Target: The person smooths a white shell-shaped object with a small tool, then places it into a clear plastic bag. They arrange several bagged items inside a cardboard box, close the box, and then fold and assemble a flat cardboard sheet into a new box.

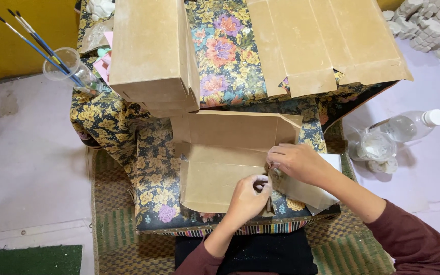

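A home craft corner worked at floor level: a floral cloth (230,56) covers a low table with folded cardboard boxes (151,53), paintbrushes in a plastic cup (70,66) far left, plaster casts (429,25) far right, woven mat (113,229) near.

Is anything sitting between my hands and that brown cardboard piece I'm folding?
Nothing visible. The left hand and right hand already rest directly on the flat cardboard piece, pinching its right-hand flap.

Soft even light, sharp focus
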